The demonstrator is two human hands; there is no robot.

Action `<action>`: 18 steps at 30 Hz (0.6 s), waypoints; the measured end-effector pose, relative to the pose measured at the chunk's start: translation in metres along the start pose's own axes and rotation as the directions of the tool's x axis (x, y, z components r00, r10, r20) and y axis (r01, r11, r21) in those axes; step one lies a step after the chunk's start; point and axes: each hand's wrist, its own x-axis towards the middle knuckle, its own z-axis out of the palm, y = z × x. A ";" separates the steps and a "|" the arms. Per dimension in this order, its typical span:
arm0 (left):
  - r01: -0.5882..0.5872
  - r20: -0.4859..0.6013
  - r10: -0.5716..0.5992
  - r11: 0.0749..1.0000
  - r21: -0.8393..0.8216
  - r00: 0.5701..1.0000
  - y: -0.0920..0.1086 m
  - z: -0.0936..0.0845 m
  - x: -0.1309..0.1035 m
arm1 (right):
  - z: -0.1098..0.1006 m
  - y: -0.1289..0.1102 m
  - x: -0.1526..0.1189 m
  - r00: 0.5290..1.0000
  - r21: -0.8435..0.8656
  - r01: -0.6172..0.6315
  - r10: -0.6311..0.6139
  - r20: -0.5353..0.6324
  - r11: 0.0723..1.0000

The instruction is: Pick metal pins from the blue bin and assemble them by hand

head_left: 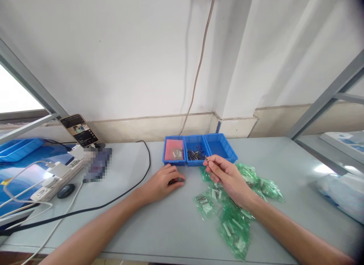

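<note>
My right hand [224, 177] pinches a small screw [206, 158] between thumb and fingertips, just in front of the middle blue bin [195, 163]. A heap of loose metal screws [195, 155] lies in that bin. On the table to the left, my left hand [166, 183] rests with its fingers curled around small dark metal pieces [171, 181], which look like screws and are mostly hidden. Below and beside my right hand spread several green plastic bags [234, 231] with small metal parts and pale pieces inside.
The left blue bin [174, 163] holds a pink sheet or bag [172, 144] and a small clear packet. Another blue bin [218, 145] stands at right. A phone [79, 130], power strip [57, 181], mouse [66, 191] and black cable [113, 201] occupy the left side.
</note>
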 end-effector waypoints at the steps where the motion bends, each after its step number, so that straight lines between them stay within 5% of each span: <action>1: -0.001 -0.002 0.001 1.000 -0.004 1.000 0.000 0.000 0.000 | 0.000 0.001 0.000 1.000 -0.049 0.012 -0.012 -0.006 0.999; 9: -0.001 0.001 0.001 1.000 -0.006 1.000 0.001 0.000 0.000 | 0.001 0.003 -0.005 0.982 -0.335 0.163 -0.185 -0.033 0.928; 18: -0.011 -0.006 0.011 1.000 -0.010 1.000 0.003 -0.002 0.001 | 0.001 0.004 -0.006 0.978 -0.342 0.178 -0.205 -0.045 0.923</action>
